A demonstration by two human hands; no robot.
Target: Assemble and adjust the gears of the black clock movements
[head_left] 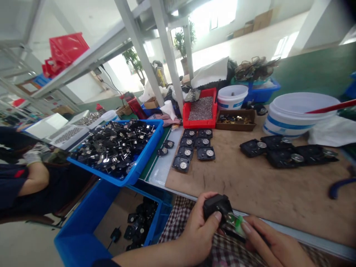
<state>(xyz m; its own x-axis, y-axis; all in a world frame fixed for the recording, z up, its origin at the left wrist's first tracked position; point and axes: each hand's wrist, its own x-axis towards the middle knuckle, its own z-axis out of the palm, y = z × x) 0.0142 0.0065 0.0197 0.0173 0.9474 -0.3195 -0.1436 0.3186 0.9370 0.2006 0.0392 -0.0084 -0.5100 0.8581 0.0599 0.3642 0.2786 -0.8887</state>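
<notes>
Near the table's front edge, my left hand (197, 231) is closed around a black plastic housing (217, 205), thumb on top. My right hand (274, 241) pinches a small green piece (239, 224) against the housing's right end, beside a shiny part. Exactly what the green piece is cannot be made out. Beyond my hands, several black housings with round silver discs (183, 165) lie in two columns on the brown board (222, 185). More black housings (285, 157) are grouped farther right.
A blue tray (129, 178) heaped with black and metal parts stands left, above a blue bin (80, 233) holding more housings. Behind are a red bin (199, 124) of small metal pieces, a cardboard box (236, 127), white buckets (300, 105), and blue-handled pliers (338, 187). A co-worker's arm (36, 176) shows far left.
</notes>
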